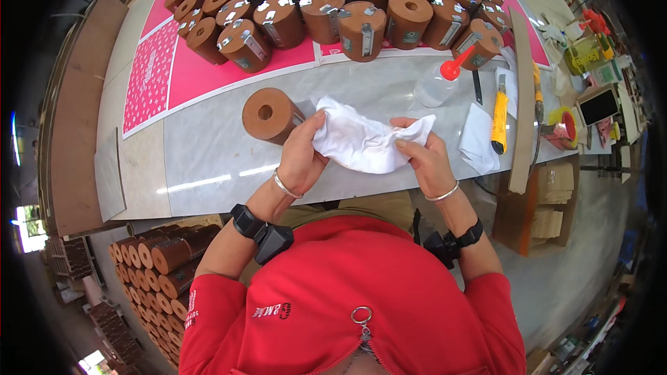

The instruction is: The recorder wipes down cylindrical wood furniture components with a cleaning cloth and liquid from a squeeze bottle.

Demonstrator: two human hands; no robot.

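A white cloth (pixel 361 137) is stretched between my two hands above the grey worktable. My left hand (pixel 304 155) grips its left end, and my right hand (pixel 427 160) pinches its right side between thumb and fingers. Just behind my left hand stands a brown wooden cylinder (pixel 269 114) with a round hole in its top; its right side is partly covered by that hand. To the right of the cloth is a clear squeeze bottle (pixel 438 89) with a red nozzle.
Many brown cylinders with metal clasps (pixel 363 28) stand on pink sheets (pixel 149 73) at the back. A yellow utility knife (pixel 499 114) and a folded white cloth (pixel 478 139) lie at right, beside a wooden strip (pixel 522 125). Brown tubes (pixel 156 264) are stacked below left.
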